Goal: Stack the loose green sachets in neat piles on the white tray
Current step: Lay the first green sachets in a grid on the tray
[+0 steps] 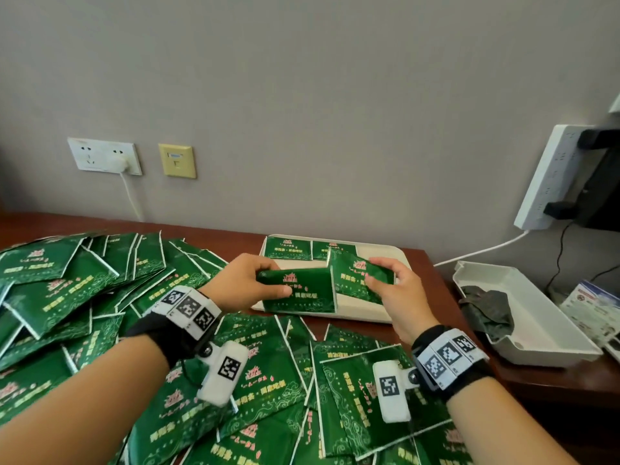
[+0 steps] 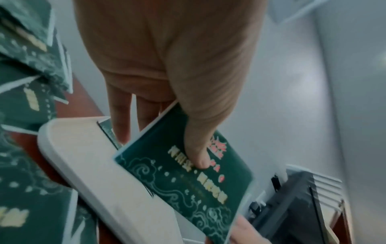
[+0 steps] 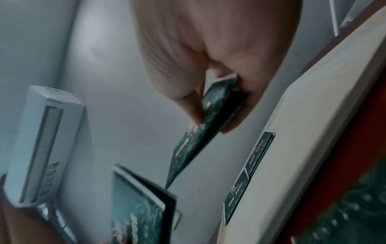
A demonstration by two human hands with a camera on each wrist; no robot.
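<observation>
My left hand (image 1: pixel 250 280) pinches a green sachet (image 1: pixel 302 292) above the near part of the white tray (image 1: pixel 362 313), thumb on top (image 2: pixel 200 158). My right hand (image 1: pixel 392 283) pinches a second green sachet (image 1: pixel 357 276), tilted, just to the right of the first; the wrist view shows it edge-on (image 3: pixel 200 132). Two sachets (image 1: pixel 285 248) (image 1: pixel 330 250) lie flat side by side along the tray's far edge. A big heap of loose green sachets (image 1: pixel 84 283) covers the table to the left and in front (image 1: pixel 268 380).
A white tray-like box (image 1: pixel 536 317) holding a dark cloth stands to the right on the brown table (image 1: pixel 432 273). Leaflets (image 1: pixel 590 307) lie beyond it. A white power strip (image 1: pixel 550 176) hangs on the wall with cables running down. Wall sockets (image 1: pixel 104 156) sit at the left.
</observation>
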